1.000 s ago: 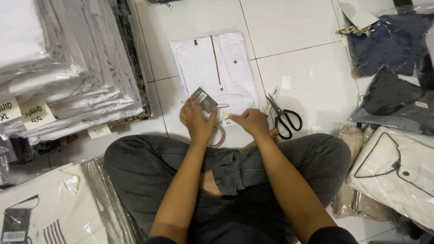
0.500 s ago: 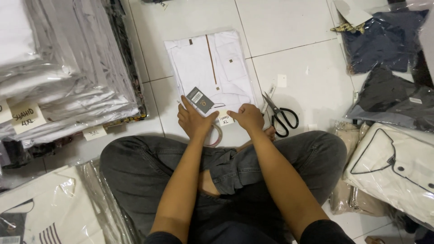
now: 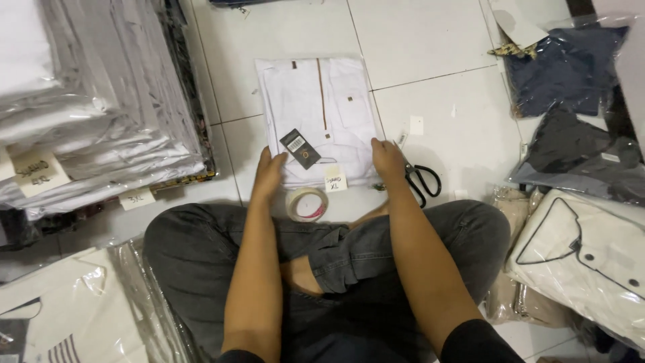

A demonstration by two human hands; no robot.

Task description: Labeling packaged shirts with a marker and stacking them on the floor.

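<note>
A folded white shirt (image 3: pixel 321 114) in a clear plastic bag was laid flat on the white tiled floor (image 3: pixel 430 40), directly in front of the crossed legs of the seated person. The left hand (image 3: pixel 269 176) was placed on the near left corner of the bag, fingers spread and pressed flat, nothing being grasped. The right hand (image 3: pixel 388 160) was set in the same way on the near right corner, released and lying flat on the plastic. A dark hang tag (image 3: pixel 300 148) was seen on the lower part of the shirt, just beside the left hand's fingertips. A small pale paper label (image 3: pixel 334 180) lay at the near edge of the bag, between the two hands. A roll of clear tape (image 3: pixel 306 203) was lying on the floor just below that edge, near the left wrist. A pair of black-handled scissors (image 3: pixel 422 181) rested on the floor just to the right of the right hand. Stacks of bagged white garments (image 3: pixel 87 114) were piled on the left, well apart from the shirt. Bagged dark garments (image 3: pixel 571 107) were seen on the right, and a bagged cream garment with dark trim (image 3: pixel 584 262) lay beside the right knee.
</note>
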